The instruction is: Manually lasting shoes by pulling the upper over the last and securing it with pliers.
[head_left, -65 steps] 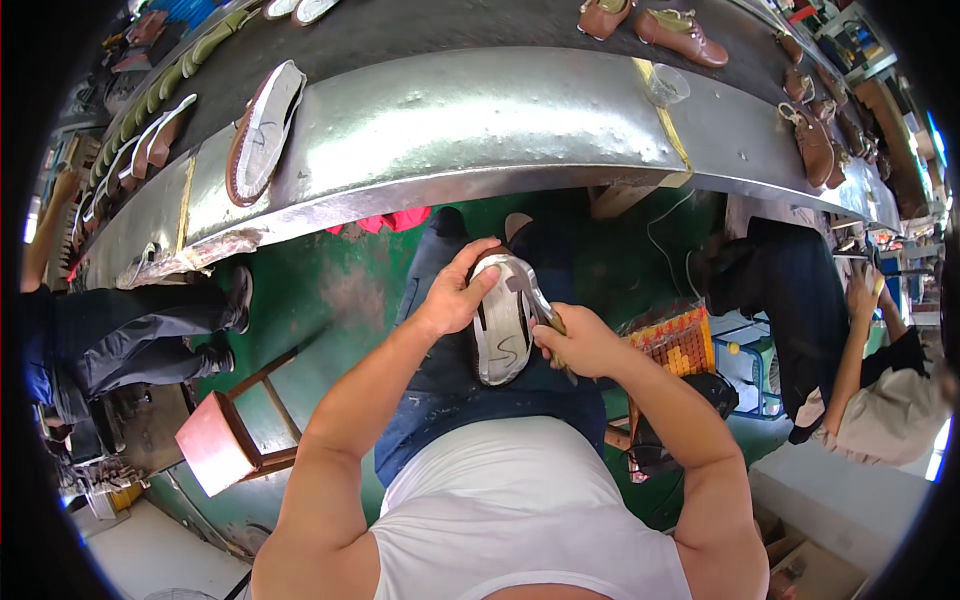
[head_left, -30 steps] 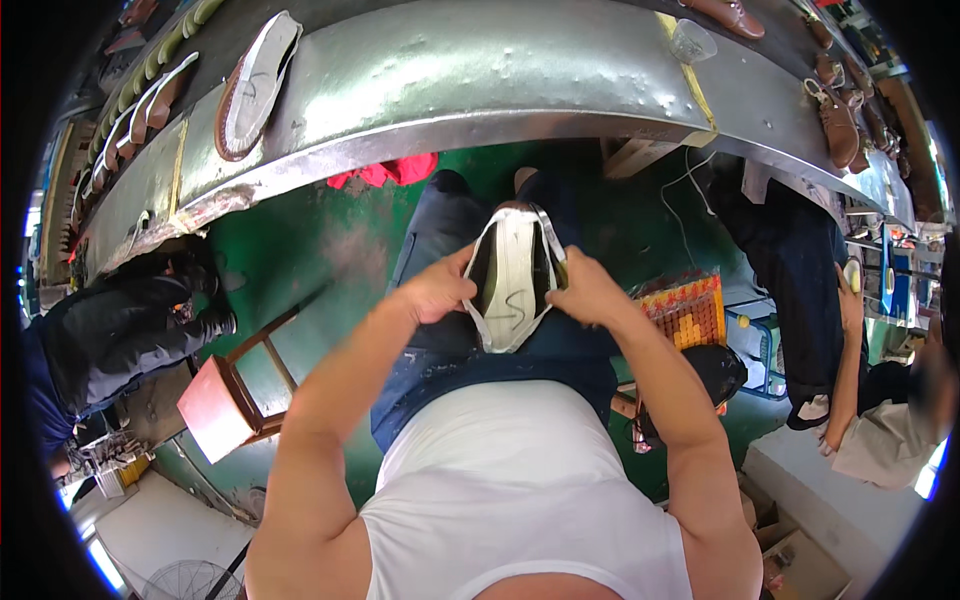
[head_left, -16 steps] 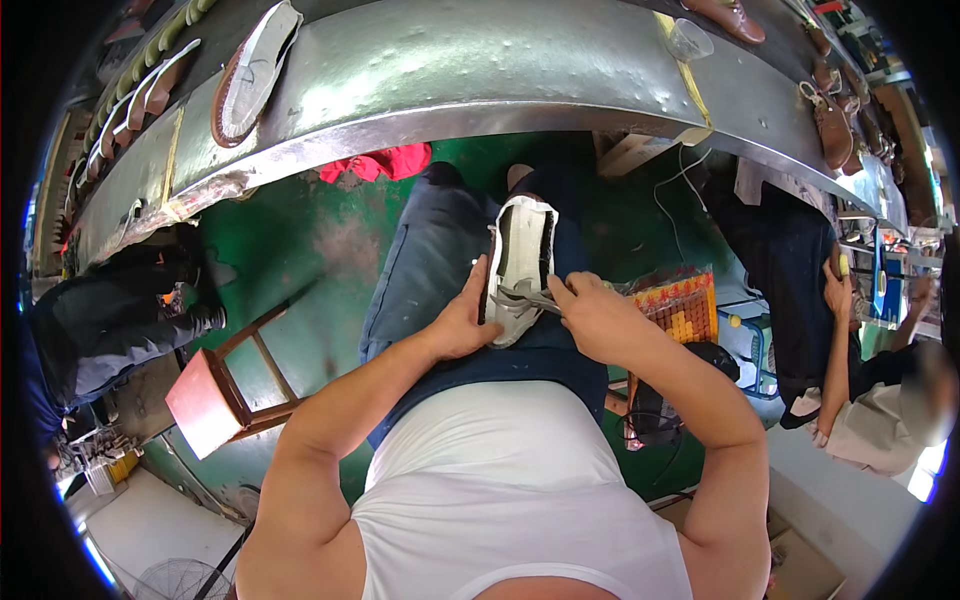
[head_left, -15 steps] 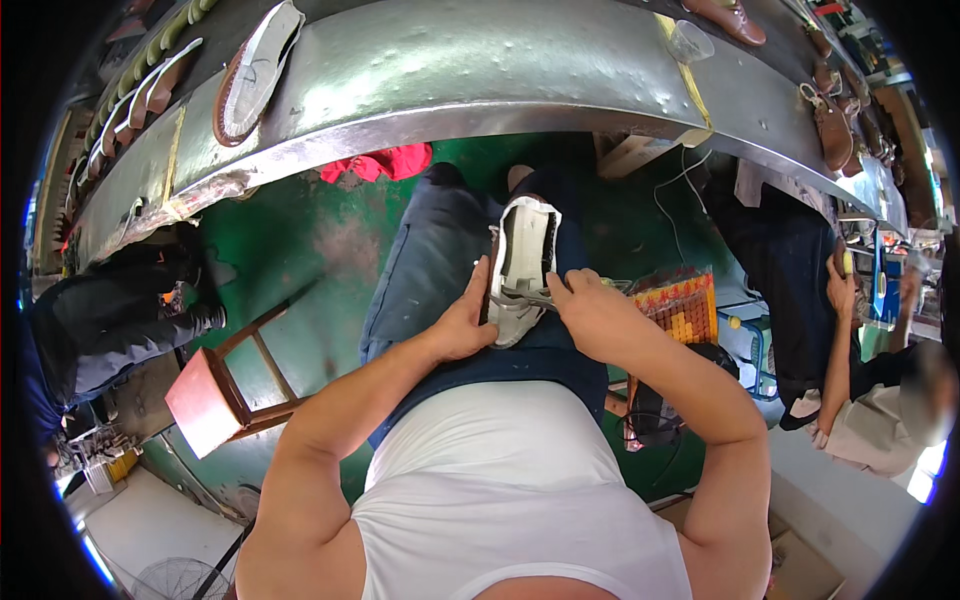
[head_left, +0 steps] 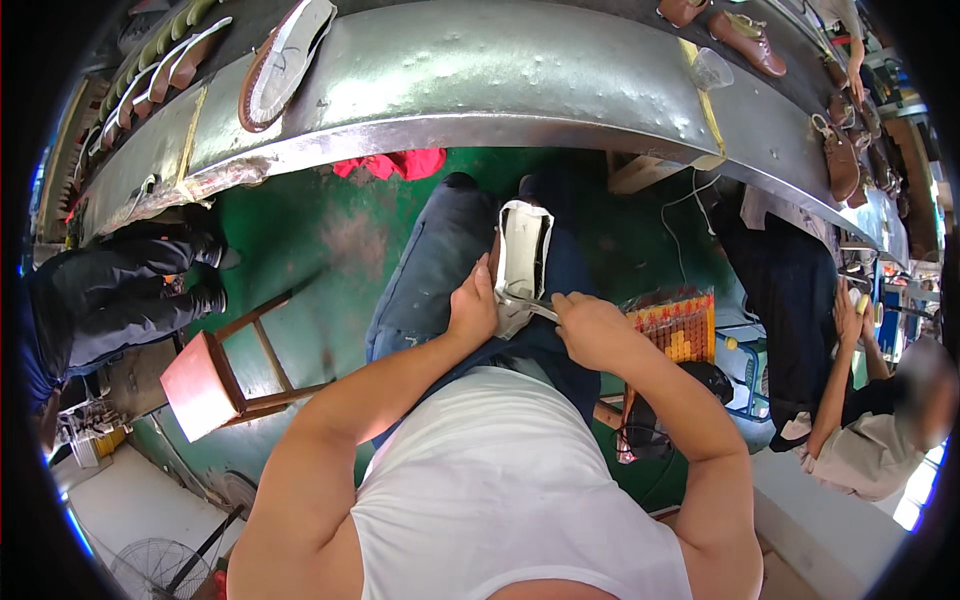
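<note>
A partly made shoe lies bottom up over my lap, its pale underside facing me and a whitish edge standing up round it. My left hand is closed on the near left side of this shoe. In my right hand is a pair of grey metal pliers, gripped by the handle end. Their working end touches the near end of the shoe's underside. My fingers partly hide the pliers, so whether the jaws are closed cannot be made out.
A metal-topped bench runs across ahead, bearing an upturned shoe, a clear cup and brown shoes. A wooden stool stands left. Beaded seat cover lies right. Co-workers sit at both sides.
The pliers have shifted, now slanting from my right hand toward the shoe's near left. My left hand has slid slightly up along the shoe. The view has tilted a little.
</note>
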The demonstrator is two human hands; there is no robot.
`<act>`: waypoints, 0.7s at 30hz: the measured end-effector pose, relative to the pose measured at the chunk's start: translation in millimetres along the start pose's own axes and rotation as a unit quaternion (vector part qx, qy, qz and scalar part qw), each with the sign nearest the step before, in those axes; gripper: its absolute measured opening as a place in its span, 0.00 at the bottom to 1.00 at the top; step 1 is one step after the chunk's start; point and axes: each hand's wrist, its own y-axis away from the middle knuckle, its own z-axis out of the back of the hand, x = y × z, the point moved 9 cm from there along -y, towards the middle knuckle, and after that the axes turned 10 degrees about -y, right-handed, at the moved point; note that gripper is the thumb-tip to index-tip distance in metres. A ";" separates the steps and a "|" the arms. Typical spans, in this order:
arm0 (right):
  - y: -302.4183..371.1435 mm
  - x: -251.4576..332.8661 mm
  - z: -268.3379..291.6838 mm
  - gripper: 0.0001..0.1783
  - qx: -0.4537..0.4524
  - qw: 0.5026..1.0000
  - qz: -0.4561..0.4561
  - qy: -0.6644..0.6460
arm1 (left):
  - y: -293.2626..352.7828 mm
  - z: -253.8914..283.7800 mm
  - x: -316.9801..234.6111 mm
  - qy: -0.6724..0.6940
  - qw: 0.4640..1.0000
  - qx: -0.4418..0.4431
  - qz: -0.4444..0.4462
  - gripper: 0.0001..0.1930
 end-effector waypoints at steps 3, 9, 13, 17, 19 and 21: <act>-7.1 -3.0 13.2 0.11 -0.075 0.997 0.010 0.029 | 1.0 3.5 -11.1 -0.003 0.999 -0.007 -0.038 0.25; -10.0 -45.2 -0.6 0.12 -0.012 0.991 -0.131 -0.033 | 10.4 -4.8 -40.8 -0.148 0.966 0.086 -0.195 0.28; -3.0 -66.8 4.6 0.13 0.153 0.938 -0.221 -0.217 | 6.7 -7.8 -50.1 -0.239 0.931 0.212 -0.176 0.29; -13.6 -62.1 46.4 0.17 0.013 0.948 -0.164 -0.272 | -1.4 -5.1 -55.3 -0.251 0.926 0.228 -0.165 0.29; -27.7 -49.9 46.7 0.17 -0.089 0.937 -0.136 -0.311 | 1.0 -4.1 -68.0 -0.264 0.917 0.256 -0.157 0.30; -38.7 -54.2 26.7 0.18 -0.112 0.976 -0.061 -0.173 | 5.5 -8.7 -74.2 -0.337 0.877 0.293 -0.179 0.32</act>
